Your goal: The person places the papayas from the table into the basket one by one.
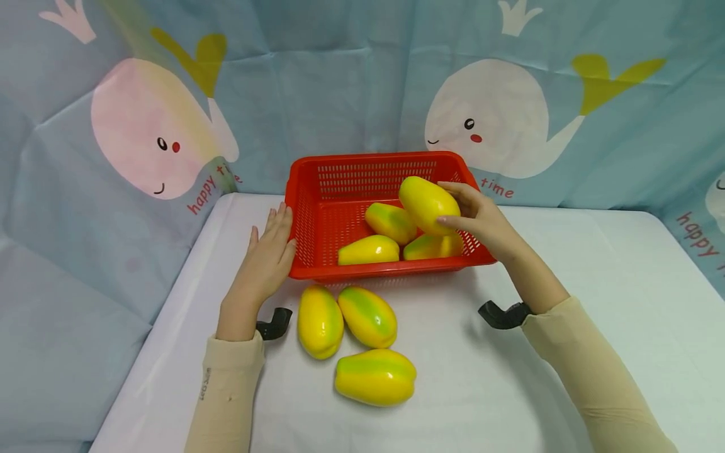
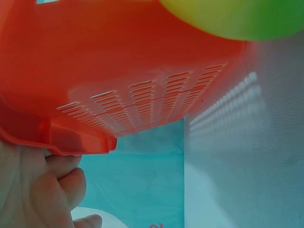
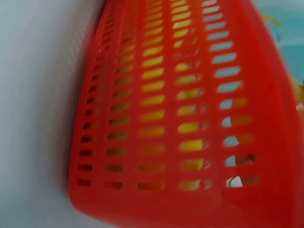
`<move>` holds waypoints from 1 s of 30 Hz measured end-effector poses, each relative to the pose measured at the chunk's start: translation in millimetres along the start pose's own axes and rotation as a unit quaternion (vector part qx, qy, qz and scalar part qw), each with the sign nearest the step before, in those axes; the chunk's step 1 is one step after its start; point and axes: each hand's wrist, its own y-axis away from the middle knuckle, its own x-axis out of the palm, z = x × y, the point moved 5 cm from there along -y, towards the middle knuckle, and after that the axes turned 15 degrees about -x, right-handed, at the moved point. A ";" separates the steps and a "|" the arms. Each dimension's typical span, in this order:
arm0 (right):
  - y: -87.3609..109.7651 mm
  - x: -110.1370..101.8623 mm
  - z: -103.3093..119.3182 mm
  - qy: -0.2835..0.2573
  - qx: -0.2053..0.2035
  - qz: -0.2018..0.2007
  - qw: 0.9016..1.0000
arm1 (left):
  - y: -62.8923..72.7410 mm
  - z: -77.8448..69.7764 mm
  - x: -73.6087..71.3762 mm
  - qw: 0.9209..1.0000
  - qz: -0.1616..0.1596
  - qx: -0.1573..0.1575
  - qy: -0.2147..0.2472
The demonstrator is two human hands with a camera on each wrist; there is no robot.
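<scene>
My right hand [image 1: 481, 220] grips a yellow papaya [image 1: 426, 200] between thumb and fingers, above the right part of a red plastic basket [image 1: 391, 270]. Inside the basket lie three papayas: one farther back [image 1: 391, 222], one at the front [image 1: 369, 250] and one under the held fruit [image 1: 421, 247]. Straight-fingered, my left hand [image 1: 266, 261] touches the basket's left rim; the left wrist view shows its fingers [image 2: 71, 185] against that rim. In the right wrist view the slotted basket wall [image 3: 190, 209] hides most of the fruit.
Three more yellow-green papayas lie on the white table [image 1: 453, 402] before the basket: one at left [image 1: 320, 322], one beside it [image 1: 368, 316], one nearer [image 1: 376, 377]. A blue whale-print cloth [image 1: 340, 94] hangs behind. Black mounts [image 1: 504, 314] sit at both wrists.
</scene>
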 end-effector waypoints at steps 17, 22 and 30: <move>-23.4 -5.0 -27.7 0.065 0.038 -0.021 0.997 | -1.0 1.0 0.4 1.000 -0.002 0.001 0.000; -24.8 -4.1 -30.5 0.078 0.037 -0.021 0.996 | -1.1 0.7 -0.5 1.000 -0.002 0.002 0.000; -25.2 -2.7 -33.1 0.107 0.037 -0.014 0.994 | -0.8 0.6 -0.3 1.000 -0.001 0.003 0.003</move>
